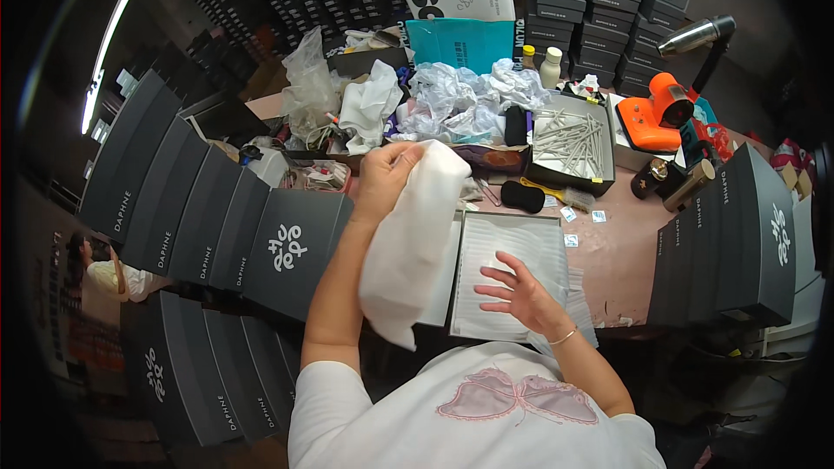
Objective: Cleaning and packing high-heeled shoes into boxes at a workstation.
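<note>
My left hand (387, 175) is raised over the table and grips the top of a white cloth bag (408, 247), which hangs down toward my chest. My right hand (519, 293) lies flat with fingers spread on white tissue paper inside an open shallow grey box (512, 274) at the table's near edge. The hanging bag hides the box's left side.
Rows of dark grey boxes (208, 217) stand on my left and more (738, 243) on my right. Behind the open box are a tray of pale sticks (569, 143), crumpled plastic (460, 100), a black pad (521, 196), an orange tool (660, 113) and a lamp (695, 35). Another person (104, 274) is far left.
</note>
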Available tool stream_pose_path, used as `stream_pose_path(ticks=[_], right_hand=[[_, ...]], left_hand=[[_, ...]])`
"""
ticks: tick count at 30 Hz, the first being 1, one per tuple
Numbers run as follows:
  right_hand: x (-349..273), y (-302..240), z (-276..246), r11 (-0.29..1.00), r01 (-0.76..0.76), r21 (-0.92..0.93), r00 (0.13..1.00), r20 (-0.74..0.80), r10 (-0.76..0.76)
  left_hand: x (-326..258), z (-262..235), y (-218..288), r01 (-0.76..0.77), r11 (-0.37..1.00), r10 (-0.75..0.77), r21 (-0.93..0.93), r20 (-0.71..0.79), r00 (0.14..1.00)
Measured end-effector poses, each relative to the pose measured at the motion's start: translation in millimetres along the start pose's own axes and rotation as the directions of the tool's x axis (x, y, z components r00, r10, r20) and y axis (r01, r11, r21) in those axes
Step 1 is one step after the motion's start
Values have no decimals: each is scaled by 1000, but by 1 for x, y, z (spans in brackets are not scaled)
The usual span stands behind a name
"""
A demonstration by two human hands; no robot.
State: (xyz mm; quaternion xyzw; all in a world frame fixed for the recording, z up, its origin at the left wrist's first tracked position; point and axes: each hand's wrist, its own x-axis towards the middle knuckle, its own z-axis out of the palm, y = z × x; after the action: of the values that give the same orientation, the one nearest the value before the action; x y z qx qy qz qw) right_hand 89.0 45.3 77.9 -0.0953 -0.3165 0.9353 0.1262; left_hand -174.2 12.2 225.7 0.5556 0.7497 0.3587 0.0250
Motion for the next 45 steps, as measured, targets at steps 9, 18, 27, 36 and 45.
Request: stream_pose_path(ticks=[9, 18, 27, 36, 45], right_hand=[[35, -4, -39, 922, 298, -246, 924, -167, -343], [29, -5, -14, 926, 365, -98, 866, -330, -376], [-53, -44, -59, 951, 252, -182, 897, -326, -300], [-92, -52, -69, 960, 135, -244, 904, -366, -220], [-12, -14, -124, 380, -416, -826, 789, -535, -300]], left_hand=[[14, 32, 61, 32, 835, 35, -549, 111, 993], [14, 54, 95, 224, 369, 165, -902, 301, 939], [-19, 109, 2, -147, 843, 392, -517, 404, 827], [-80, 211, 15, 319, 409, -121, -855, 296, 947], [-194, 344, -46, 747, -315, 71, -586, 770, 634]])
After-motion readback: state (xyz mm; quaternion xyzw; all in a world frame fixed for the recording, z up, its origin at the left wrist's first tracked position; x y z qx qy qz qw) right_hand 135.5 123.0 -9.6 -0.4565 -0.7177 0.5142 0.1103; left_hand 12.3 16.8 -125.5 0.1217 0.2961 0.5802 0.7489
